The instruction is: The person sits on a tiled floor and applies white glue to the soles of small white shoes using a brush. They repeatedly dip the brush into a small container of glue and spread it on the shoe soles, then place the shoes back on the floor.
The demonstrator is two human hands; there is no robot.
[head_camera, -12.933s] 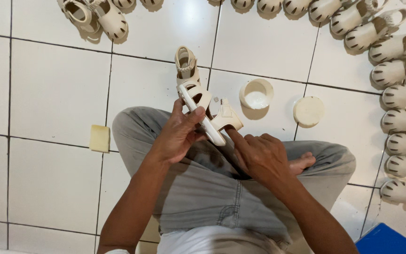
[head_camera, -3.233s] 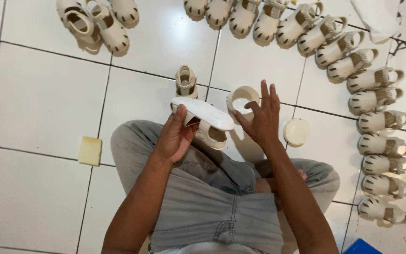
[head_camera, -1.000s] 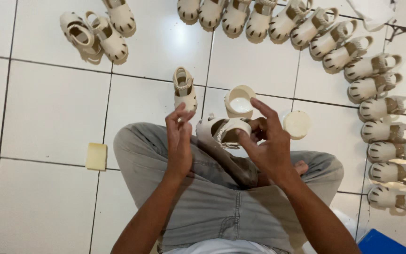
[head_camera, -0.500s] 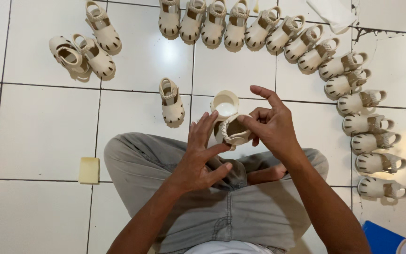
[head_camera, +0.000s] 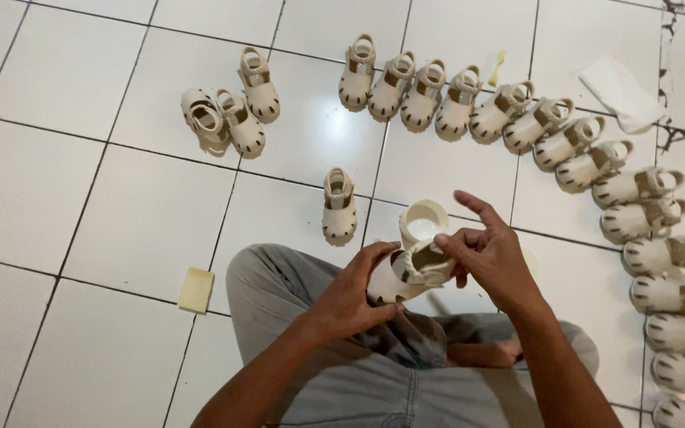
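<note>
I sit cross-legged on a white tiled floor, holding a small cream sandal point(head_camera: 406, 273) above my lap. My left hand point(head_camera: 350, 295) grips its toe end from below. My right hand point(head_camera: 489, 255) pinches the strap at the heel end, index finger raised. Just beyond the sandal a small open white pot point(head_camera: 423, 222) stands on the floor. A single matching sandal point(head_camera: 339, 206) lies upright on the tiles ahead of my left knee.
Several cream sandals curve in a row point(head_camera: 517, 119) from the top middle down the right edge. Three more point(head_camera: 227, 111) lie grouped at the upper left. A yellow sponge block point(head_camera: 197, 290) lies left of my knee. A white cloth point(head_camera: 621, 92) lies at the upper right.
The view has tilted, so more of the floor and sandal row shows. My left hand has closed around the sandal's toe end; my right hand still works at its strap.
</note>
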